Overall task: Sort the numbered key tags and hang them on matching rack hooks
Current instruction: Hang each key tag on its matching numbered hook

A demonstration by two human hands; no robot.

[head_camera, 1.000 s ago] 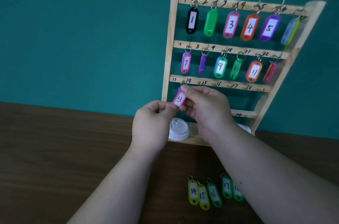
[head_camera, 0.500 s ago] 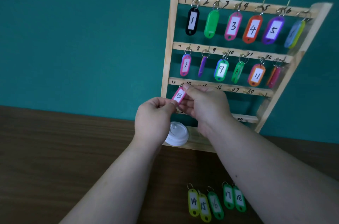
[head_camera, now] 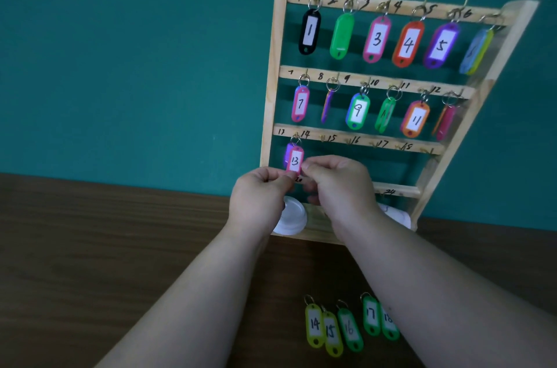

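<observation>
In the head view, the pink tag 13 (head_camera: 294, 160) hangs upright under the third rail of the wooden rack (head_camera: 269, 96). Its ring is looped on the leftmost hook (head_camera: 296, 138), beside the written 13, and its long axis runs straight down from the hook to the hands. The left hand (head_camera: 261, 197) pinches the tag's bottom end between curled thumb and forefinger. The right hand (head_camera: 339, 184) pinches the lower right edge with curled fingertips. Both hands sit just below the tag, so releasing downward should leave it seated. Tag 14 (head_camera: 314, 324) lies on the table (head_camera: 90, 247) between the forearms, closer to the right one.
</observation>
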